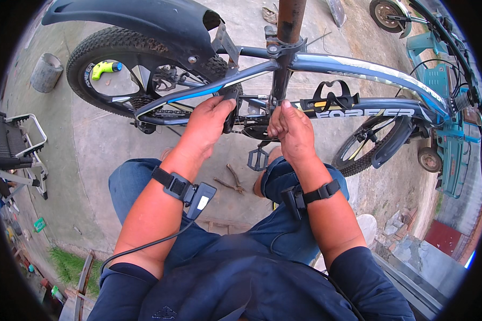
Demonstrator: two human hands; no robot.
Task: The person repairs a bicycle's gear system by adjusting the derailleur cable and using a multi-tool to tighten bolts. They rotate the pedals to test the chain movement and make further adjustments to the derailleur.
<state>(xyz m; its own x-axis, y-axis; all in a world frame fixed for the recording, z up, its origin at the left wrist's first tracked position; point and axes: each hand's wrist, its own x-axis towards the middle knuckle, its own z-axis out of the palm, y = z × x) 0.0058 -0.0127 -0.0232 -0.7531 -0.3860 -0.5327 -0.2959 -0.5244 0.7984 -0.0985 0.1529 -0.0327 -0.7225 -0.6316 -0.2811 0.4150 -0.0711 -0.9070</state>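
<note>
A dark bicycle frame [345, 64] with blue and white trim stretches across the view before me. My left hand [215, 116] grips a black part [229, 112] behind the seat tube, near the rear wheel; what the part is cannot be made out. My right hand [291, 128] is curled, thumb up, just in front of the lower seat tube [280, 80]; whether its fingers hold something small is hidden. Below and between the hands are the chainring [257, 131] and a black pedal [258, 159]. A black bottle cage [331, 96] is on the down tube, right of my right hand.
A yellow-green tool with a blue end [106, 69] lies beyond the rear wheel [78, 76]. Pliers-like rusty metal or a forked stick [233, 182] lies between my feet. A concrete cylinder [47, 72] and a folding chair [12, 140] stand left, a teal three-wheeled vehicle [442, 92] right.
</note>
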